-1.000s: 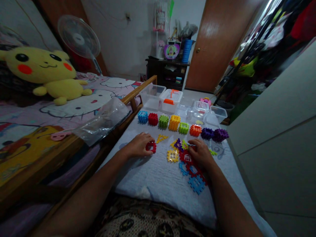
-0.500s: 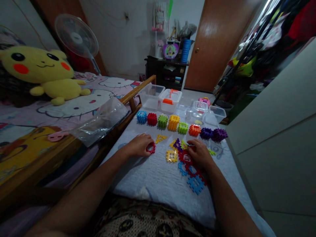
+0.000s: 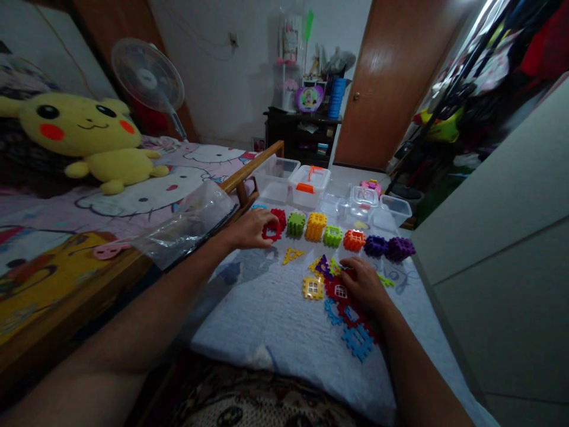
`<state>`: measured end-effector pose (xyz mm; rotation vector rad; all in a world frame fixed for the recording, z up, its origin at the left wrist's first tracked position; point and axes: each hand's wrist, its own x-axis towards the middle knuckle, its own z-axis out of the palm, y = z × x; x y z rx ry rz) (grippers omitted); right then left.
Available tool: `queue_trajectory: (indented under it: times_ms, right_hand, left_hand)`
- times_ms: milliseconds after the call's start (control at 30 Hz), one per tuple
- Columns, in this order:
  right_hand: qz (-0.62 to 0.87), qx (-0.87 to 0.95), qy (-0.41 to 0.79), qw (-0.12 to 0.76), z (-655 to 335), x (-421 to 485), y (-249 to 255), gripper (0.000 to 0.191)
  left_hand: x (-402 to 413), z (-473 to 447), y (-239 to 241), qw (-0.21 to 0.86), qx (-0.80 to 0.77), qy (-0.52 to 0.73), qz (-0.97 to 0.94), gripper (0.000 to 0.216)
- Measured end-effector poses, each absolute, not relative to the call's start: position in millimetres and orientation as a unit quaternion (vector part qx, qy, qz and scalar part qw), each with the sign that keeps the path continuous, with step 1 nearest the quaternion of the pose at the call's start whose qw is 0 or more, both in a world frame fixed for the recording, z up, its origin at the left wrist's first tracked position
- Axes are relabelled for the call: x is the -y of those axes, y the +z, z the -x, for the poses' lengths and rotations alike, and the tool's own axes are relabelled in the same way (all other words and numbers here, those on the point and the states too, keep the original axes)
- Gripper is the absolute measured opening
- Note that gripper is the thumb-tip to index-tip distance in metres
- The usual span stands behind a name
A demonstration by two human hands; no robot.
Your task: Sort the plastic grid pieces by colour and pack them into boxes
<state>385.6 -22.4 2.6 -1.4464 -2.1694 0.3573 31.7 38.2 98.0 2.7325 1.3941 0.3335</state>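
Note:
My left hand [image 3: 252, 229] pinches a red building-block tile [image 3: 271, 232] with a round opening. It holds the tile up against the stack of red tiles [image 3: 280, 217], partly hiding the blue tiles [image 3: 259, 207] behind. My right hand [image 3: 363, 282] rests over loose tiles, its fingers loosely bent and apart. Under and beside it lie a red window tile [image 3: 339, 290], a lime-green piece [image 3: 335, 267] at the fingertips and a purple triangle [image 3: 324, 267]. A yellow window tile [image 3: 313, 287], a blue tile [image 3: 358, 341] and a yellow triangle [image 3: 292, 255] lie nearby.
Stacks of green [image 3: 296, 224], yellow [image 3: 316, 227], orange [image 3: 354, 240] and purple tiles [image 3: 400, 249] stand in a row. Behind them are clear plastic boxes [image 3: 275, 181], one with an orange-handled lid [image 3: 310, 178]. A wooden bed rail [image 3: 235, 179] borders the left side.
My left hand has moved away from me with the red tile, from beside the yellow triangle to the red stack. My right hand has stayed over the loose tiles.

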Motion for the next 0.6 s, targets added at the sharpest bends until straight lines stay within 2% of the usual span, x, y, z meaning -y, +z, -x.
queue_trajectory:
  times_ms: [267, 600]
  right_hand:
    - [0.536, 0.792, 0.135, 0.260, -387, 22, 1, 0.021]
    - [0.540, 0.790, 0.149, 0.247, -385, 24, 5, 0.020]
  left_hand:
    - [-125, -23, 103, 0.004, -0.485, 0.046, -0.873, 0.040]
    - [-143, -32, 94, 0.046, -0.493, -0.010, -0.869, 0.046]
